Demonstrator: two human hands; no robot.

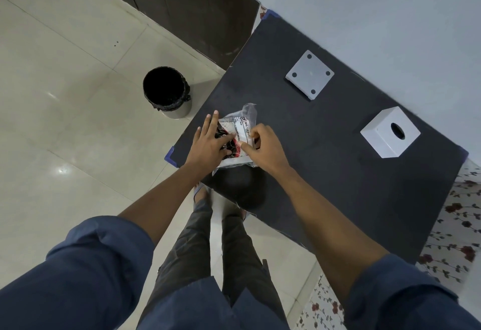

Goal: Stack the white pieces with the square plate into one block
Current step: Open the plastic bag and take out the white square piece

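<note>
A clear plastic tissue packet [240, 132] with white, red and black print lies near the left edge of the dark table [325, 168]. My left hand [212, 142] presses flat on its left side. My right hand [263, 145] pinches its right edge between thumb and fingers. A white square plate [309, 74] with four corner holes lies flat farther back on the table. A white box [390, 133] with a round hole in its top stands to the right, near the wall. Both white pieces are well away from my hands.
A black-lined waste bin [166, 93] stands on the tiled floor left of the table. A dark wooden cabinet [187, 4] is behind it. A floral cloth [455, 230] shows at the table's right side. My legs are below the table's near edge.
</note>
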